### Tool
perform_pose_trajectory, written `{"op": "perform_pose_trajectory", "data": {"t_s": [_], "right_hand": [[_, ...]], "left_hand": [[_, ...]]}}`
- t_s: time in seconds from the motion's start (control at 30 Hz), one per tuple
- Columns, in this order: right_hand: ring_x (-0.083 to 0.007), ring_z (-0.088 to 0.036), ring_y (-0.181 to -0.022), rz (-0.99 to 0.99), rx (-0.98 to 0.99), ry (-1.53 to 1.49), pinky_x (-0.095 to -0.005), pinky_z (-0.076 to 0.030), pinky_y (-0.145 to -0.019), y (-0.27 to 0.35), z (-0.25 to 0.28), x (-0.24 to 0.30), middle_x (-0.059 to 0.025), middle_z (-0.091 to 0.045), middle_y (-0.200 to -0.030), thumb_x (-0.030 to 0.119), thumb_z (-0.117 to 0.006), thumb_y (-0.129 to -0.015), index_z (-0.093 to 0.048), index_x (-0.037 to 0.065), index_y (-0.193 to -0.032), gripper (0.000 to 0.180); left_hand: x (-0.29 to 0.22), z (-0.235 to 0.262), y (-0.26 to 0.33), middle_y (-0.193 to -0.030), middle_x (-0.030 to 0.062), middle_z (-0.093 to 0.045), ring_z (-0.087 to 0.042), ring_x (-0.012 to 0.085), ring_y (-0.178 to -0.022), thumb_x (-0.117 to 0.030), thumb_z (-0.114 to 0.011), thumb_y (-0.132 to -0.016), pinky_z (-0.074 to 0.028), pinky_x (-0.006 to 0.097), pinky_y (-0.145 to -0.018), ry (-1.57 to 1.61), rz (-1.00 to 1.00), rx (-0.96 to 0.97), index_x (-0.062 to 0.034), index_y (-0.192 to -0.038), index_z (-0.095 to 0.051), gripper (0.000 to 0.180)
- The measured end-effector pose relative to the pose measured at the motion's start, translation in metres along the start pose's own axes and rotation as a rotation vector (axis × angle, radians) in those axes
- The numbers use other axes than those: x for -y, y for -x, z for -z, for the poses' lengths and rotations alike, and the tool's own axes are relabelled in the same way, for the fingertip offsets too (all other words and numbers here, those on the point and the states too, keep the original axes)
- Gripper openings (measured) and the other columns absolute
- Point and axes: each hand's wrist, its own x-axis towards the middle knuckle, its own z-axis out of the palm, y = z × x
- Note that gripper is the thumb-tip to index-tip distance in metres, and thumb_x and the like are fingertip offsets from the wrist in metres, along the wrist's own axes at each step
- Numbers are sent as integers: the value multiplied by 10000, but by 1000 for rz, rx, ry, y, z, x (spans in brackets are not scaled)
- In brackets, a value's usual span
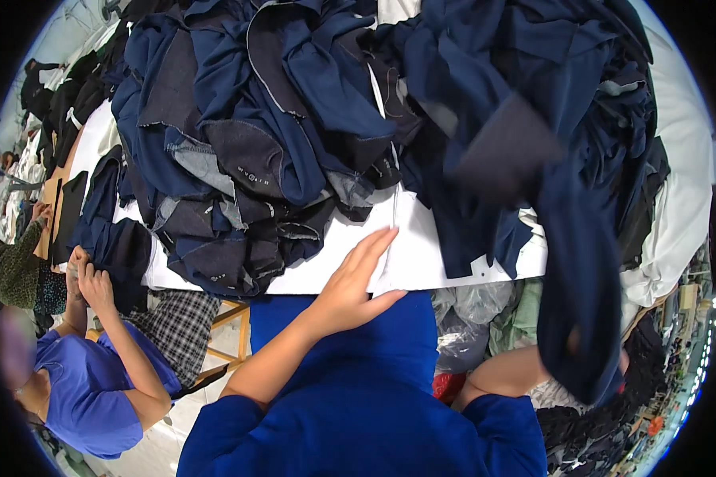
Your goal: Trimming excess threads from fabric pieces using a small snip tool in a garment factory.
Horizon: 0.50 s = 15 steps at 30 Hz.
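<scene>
My left hand point(356, 277) lies at the front edge of the white table point(422, 250), its fingers stretched out and nothing in them. Just beyond its fingertips is a large heap of dark navy garment pieces point(254, 143) with stitched edges. On the right, a long navy cloth piece point(581, 294) hangs from a second navy heap point(525, 63) down over the table edge, blurred by motion. My right hand point(574, 343) is at the lower part of that piece, gripping it; the cloth covers most of the fingers.
A co-worker in a purple top point(103, 389) sits at the left, hands raised beside more dark cloth point(119, 246). White fabric point(680, 159) lies along the right side. Under the table edge are clear plastic bags point(469, 318) and a wooden stool point(229, 334). Dark cloth is piled low at right.
</scene>
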Motion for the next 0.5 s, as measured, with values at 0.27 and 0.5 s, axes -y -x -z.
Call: {"op": "perform_pose_trajectory", "data": {"t_s": [0.27,0.5], "right_hand": [[-275,-527,-546,15,-1052,2853,-357,-423,-494,43,-42,65,-128,-576,-705,186,-532,-877,-577,-21,-796,227],[-55,-420,-744,2965,-2456,1841,-178,-326,-658,2,-91,110,10,-481,-822,135,-419,-946,-529,7,-957,169]], "left_hand": [[9,-87,-71,-1454,228,-138,-123,469,-1328,-30,-654,-658,-217,630,-1001,-335,-239,211,-127,-1174,-548,535],[64,-41,43,-1269,110,-506,-470,192,-1165,-103,-667,-772,-346,319,-995,749,515,663,10,-1297,-416,593]]}}
